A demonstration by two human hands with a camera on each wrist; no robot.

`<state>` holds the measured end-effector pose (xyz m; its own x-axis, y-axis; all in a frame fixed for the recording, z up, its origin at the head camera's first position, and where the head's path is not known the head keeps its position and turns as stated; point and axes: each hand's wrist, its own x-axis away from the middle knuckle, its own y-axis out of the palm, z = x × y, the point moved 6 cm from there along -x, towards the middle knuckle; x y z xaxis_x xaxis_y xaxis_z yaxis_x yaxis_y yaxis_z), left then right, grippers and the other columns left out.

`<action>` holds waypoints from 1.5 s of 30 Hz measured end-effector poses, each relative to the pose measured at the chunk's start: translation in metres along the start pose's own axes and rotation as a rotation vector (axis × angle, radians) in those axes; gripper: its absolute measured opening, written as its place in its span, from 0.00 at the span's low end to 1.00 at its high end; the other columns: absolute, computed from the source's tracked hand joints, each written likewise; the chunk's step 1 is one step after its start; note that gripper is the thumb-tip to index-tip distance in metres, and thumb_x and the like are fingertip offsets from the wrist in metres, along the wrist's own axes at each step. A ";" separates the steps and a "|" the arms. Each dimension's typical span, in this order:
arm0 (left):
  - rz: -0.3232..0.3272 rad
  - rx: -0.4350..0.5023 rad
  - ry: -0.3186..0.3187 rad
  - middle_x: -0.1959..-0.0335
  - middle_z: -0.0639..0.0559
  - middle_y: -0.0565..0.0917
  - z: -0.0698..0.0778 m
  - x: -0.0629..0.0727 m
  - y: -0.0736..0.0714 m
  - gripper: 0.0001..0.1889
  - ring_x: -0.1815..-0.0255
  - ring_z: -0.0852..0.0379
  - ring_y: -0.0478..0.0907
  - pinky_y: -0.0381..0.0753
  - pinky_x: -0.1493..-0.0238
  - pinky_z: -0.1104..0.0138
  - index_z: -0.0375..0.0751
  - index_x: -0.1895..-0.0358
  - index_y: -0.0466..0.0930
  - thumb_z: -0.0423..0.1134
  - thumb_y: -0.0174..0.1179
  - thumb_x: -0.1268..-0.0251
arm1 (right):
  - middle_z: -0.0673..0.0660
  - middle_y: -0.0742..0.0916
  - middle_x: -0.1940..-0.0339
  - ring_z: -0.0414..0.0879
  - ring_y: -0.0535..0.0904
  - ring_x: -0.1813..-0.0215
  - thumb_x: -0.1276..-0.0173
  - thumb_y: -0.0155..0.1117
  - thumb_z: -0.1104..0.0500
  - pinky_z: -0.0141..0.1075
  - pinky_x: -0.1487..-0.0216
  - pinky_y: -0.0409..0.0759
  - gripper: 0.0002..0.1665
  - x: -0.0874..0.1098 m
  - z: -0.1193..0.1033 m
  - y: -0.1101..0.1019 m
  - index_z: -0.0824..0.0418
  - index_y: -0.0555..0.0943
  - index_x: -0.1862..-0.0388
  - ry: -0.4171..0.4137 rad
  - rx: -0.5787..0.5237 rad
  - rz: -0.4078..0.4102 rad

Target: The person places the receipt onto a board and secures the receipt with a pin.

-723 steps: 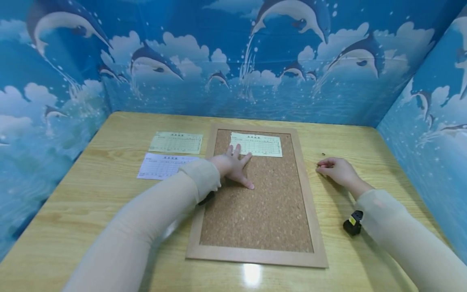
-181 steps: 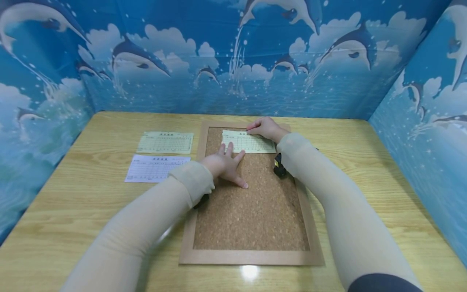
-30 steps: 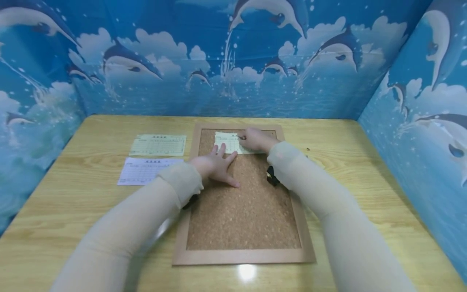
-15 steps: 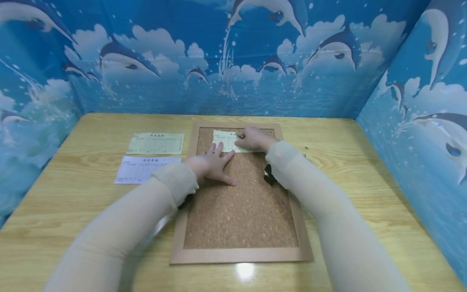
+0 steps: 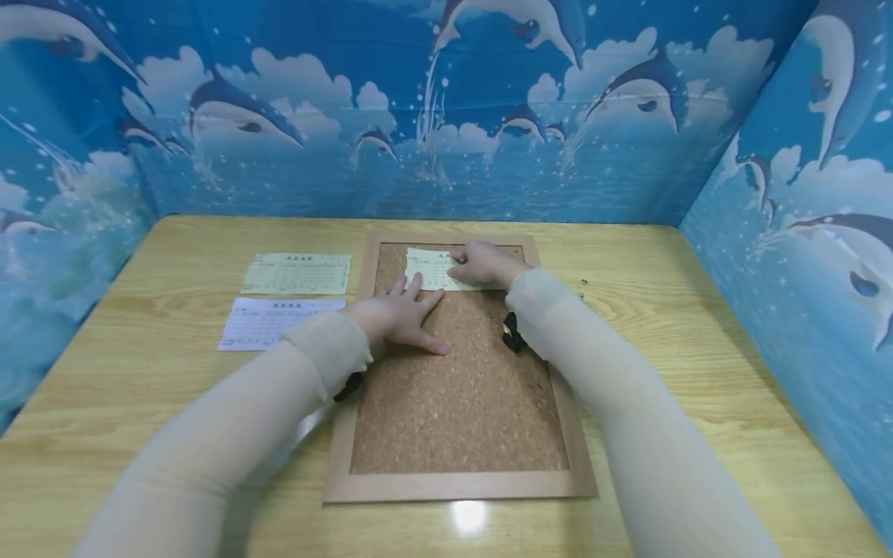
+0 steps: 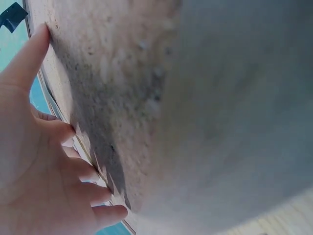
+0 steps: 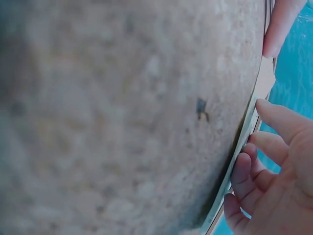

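Note:
A framed corkboard [image 5: 460, 418] lies on the table, with a pale green printed slip [image 5: 427, 267] near its top edge. My left hand [image 5: 399, 318] rests on the cork at the left with fingers spread, the fingertips at the slip's lower left edge. Over the slip's upper middle, my right hand [image 5: 484, 262] has its fingers curled and pinches a tiny dark tack [image 5: 456, 260]. Its exact shape is too small to tell, and the right wrist view hides it. There, the thumb and fingers [image 7: 274, 147] meet the slip's edge. The slip's right part is covered by the hand.
Left of the board lie another green slip [image 5: 296, 273] and a white slip [image 5: 268, 324], partly under the left sleeve. Tiny metallic tacks [image 5: 584, 281] lie on the table [image 5: 670, 310] to the right. A dolphin-print curtain [image 5: 314, 170] surrounds the table's back and sides.
Over six seconds my right hand shifted slightly left and down along the slip's top, from a loose pinch to more curled fingers. In the last second both hands stay nearly still; the view shifts slightly.

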<state>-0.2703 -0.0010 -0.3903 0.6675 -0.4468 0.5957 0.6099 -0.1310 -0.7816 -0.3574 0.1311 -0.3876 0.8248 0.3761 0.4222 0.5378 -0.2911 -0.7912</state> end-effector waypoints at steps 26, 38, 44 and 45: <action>0.063 -0.047 0.055 0.26 0.38 0.32 -0.022 0.024 0.007 0.54 0.27 0.41 0.29 0.43 0.32 0.45 0.53 0.25 0.34 0.75 0.49 0.49 | 0.51 0.67 0.84 0.42 0.59 0.81 0.28 0.52 0.49 0.37 0.72 0.63 0.17 0.024 -0.013 0.006 0.60 0.76 0.53 -0.051 0.152 0.055; 0.159 0.038 0.121 0.26 0.37 0.36 -0.036 0.046 0.001 0.55 0.28 0.37 0.32 0.48 0.34 0.44 0.49 0.25 0.37 0.73 0.53 0.50 | 0.49 0.66 0.88 0.41 0.56 0.84 0.29 0.54 0.51 0.36 0.75 0.61 0.15 0.042 -0.026 0.019 0.63 0.77 0.59 -0.156 0.114 0.077; 0.226 0.039 0.162 0.27 0.34 0.38 -0.043 0.057 0.002 0.52 0.28 0.34 0.36 0.49 0.35 0.43 0.45 0.25 0.39 0.68 0.54 0.45 | 0.51 0.74 0.81 0.42 0.62 0.80 0.30 0.56 0.51 0.36 0.69 0.65 0.24 0.046 -0.032 0.028 0.62 0.75 0.40 -0.172 0.124 0.071; 0.233 0.043 0.163 0.27 0.34 0.38 -0.045 0.058 0.003 0.52 0.28 0.34 0.37 0.49 0.35 0.43 0.45 0.25 0.40 0.68 0.55 0.45 | 0.51 0.74 0.82 0.42 0.61 0.80 0.30 0.56 0.51 0.36 0.70 0.64 0.25 0.047 -0.034 0.030 0.61 0.74 0.38 -0.177 0.119 0.067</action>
<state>-0.2487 -0.0672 -0.3663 0.7165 -0.5970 0.3609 0.4679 0.0276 -0.8834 -0.2963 0.1103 -0.3766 0.8090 0.5110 0.2906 0.4496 -0.2193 -0.8659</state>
